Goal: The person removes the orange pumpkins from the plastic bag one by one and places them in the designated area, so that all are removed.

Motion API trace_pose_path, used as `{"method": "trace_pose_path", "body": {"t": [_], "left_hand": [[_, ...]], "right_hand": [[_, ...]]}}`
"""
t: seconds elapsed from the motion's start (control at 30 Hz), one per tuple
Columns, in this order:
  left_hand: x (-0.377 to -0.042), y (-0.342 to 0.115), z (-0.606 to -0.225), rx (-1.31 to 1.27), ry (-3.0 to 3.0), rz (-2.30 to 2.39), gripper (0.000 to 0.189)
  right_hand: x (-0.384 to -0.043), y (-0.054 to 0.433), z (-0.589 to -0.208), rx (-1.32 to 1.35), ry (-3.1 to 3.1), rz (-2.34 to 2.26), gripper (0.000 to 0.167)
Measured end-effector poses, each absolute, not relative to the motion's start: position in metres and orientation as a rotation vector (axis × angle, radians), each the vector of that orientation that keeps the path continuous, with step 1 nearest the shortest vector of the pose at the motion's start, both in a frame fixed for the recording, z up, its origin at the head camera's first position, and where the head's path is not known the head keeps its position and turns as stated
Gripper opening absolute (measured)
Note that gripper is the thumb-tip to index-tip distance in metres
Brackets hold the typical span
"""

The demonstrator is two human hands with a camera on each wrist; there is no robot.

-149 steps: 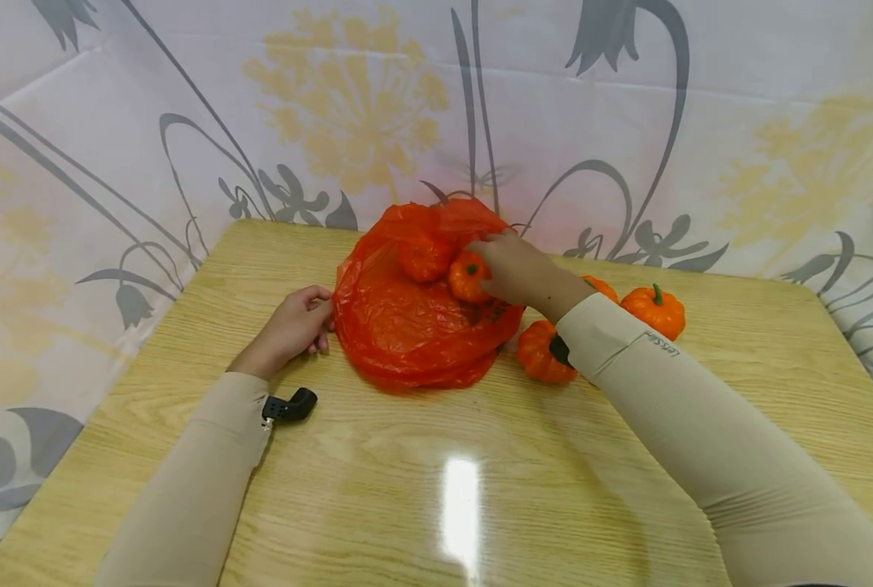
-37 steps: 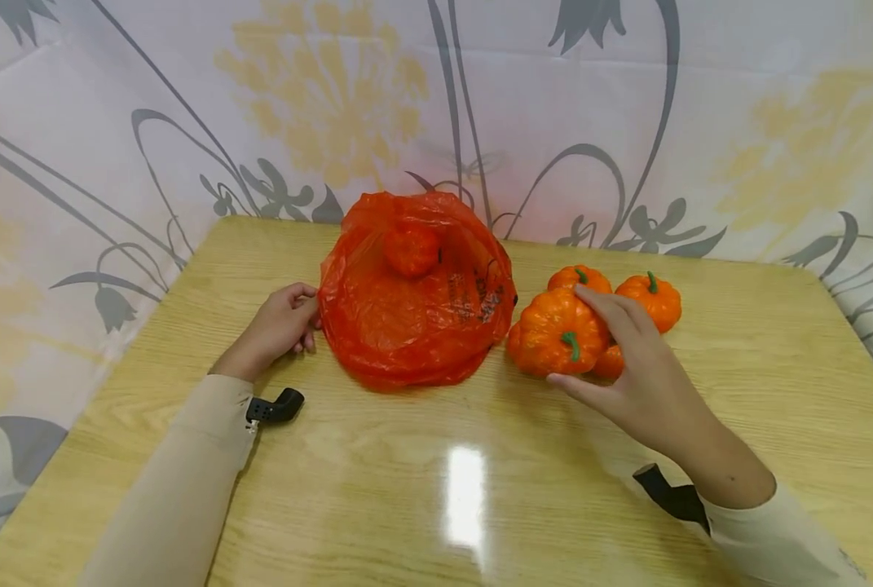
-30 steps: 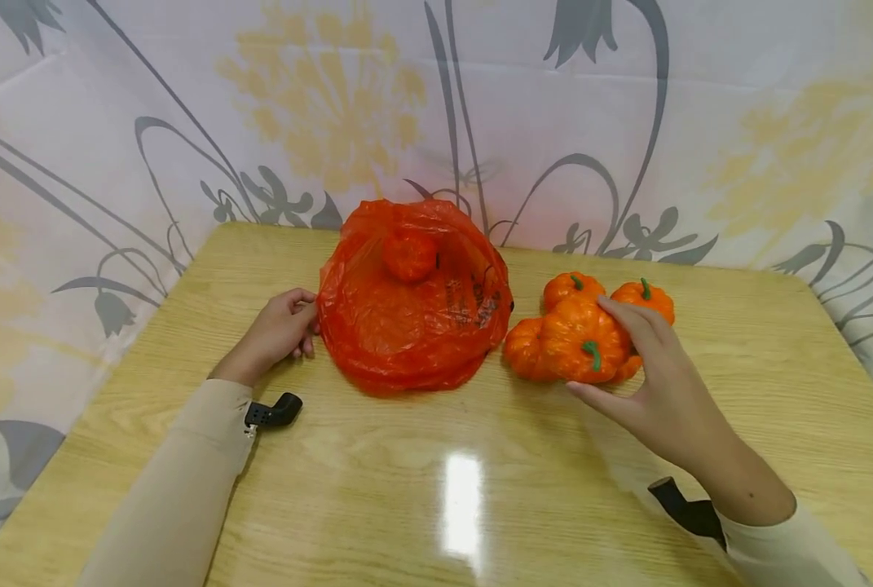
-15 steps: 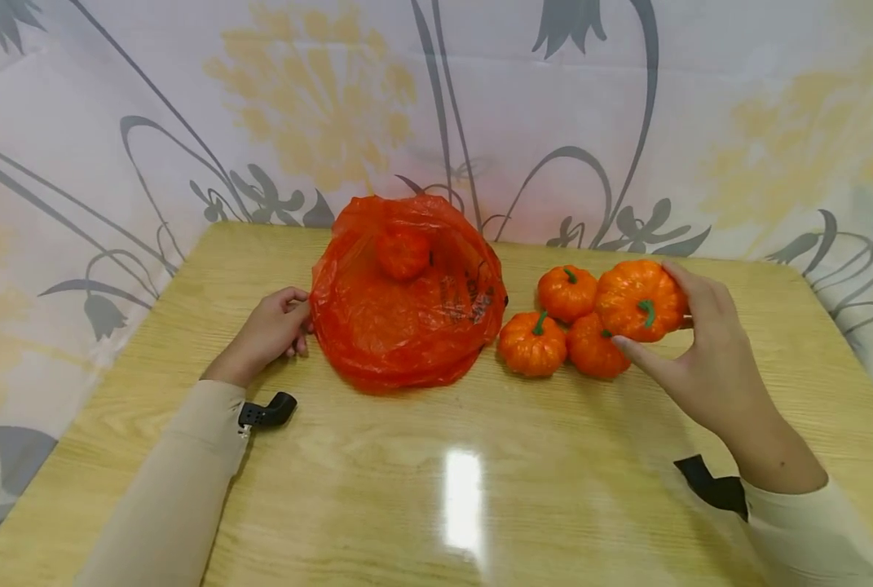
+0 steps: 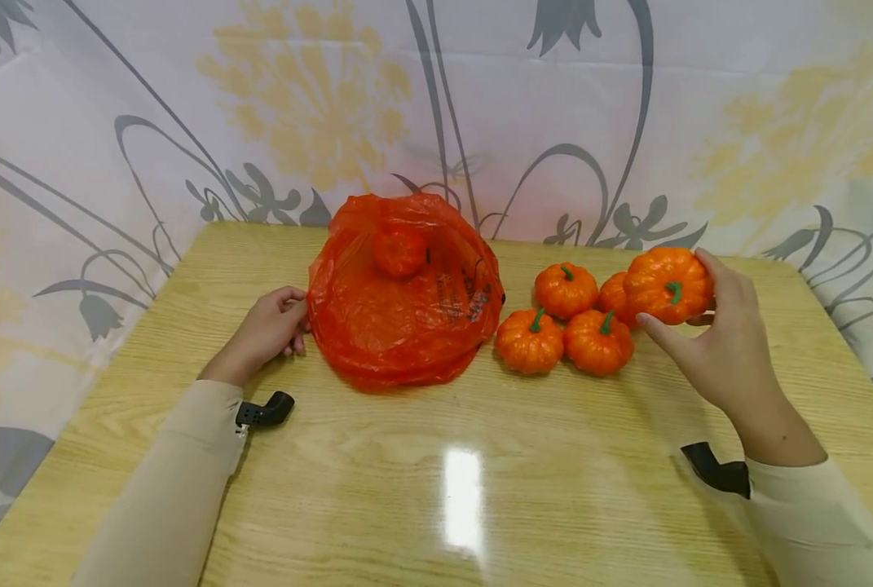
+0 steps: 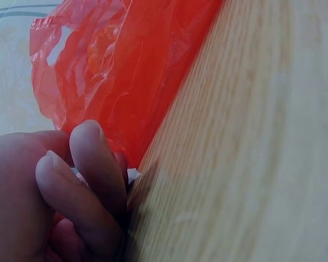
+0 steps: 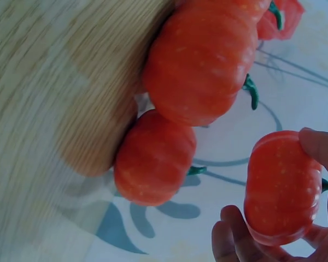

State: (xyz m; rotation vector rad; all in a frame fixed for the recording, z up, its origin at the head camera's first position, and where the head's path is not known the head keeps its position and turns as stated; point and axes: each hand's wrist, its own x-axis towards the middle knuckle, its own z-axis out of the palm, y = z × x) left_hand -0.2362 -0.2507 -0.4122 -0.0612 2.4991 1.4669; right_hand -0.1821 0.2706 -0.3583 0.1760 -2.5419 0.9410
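Note:
A small orange toy pumpkin (image 5: 668, 285) with a green stem is held by my right hand (image 5: 733, 338), thumb on one side and fingers on the other. It is raised at the right and partly covers another pumpkin in the head view. In the right wrist view the held pumpkin (image 7: 283, 188) is well apart from the table. My left hand (image 5: 266, 330) pinches the left edge of a thin red plastic bag (image 5: 399, 350), whose mouth gapes upward. Inside the bag, against its far wall, lies a pumpkin (image 5: 399, 251). The left wrist view shows curled fingers (image 6: 90, 158) at the bag's edge.
Several more orange pumpkins stand close together right of the bag, among them a front one (image 5: 530, 342), its neighbour (image 5: 599, 344) and a rear one (image 5: 566, 290). The wooden table (image 5: 363, 489) meets a flower-patterned cloth (image 5: 319, 106) behind.
Five seconds ago my right hand was inside the bag at a pumpkin. It has since carried a pumpkin out and rightward, past the others. The left hand stays at the bag's edge.

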Motion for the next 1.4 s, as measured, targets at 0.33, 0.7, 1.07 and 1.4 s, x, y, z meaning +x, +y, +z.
{"method": "trace_pose_path", "body": {"t": [0.33, 0.7, 1.07, 1.4], "left_hand": [[-0.238, -0.251, -0.416, -0.057, 2.503, 1.462, 0.040], [-0.238, -0.253, -0.417, -0.047, 2.483, 1.507, 0.038], [-0.236, -0.254, -0.413, -0.038, 2.504, 1.483, 0.037], [-0.237, -0.252, -0.412, -0.030, 2.497, 1.497, 0.037]], "right_hand": [[-0.187, 0.285, -0.361, 0.055, -2.594, 1.029, 0.089], [-0.197, 0.304, -0.364, -0.204, -2.678, 1.168, 0.092], [-0.204, 0.321, -0.368, -0.329, -2.750, 1.262, 0.096], [-0.208, 0.337, -0.379, -0.320, -2.805, 1.394, 0.095]]}}
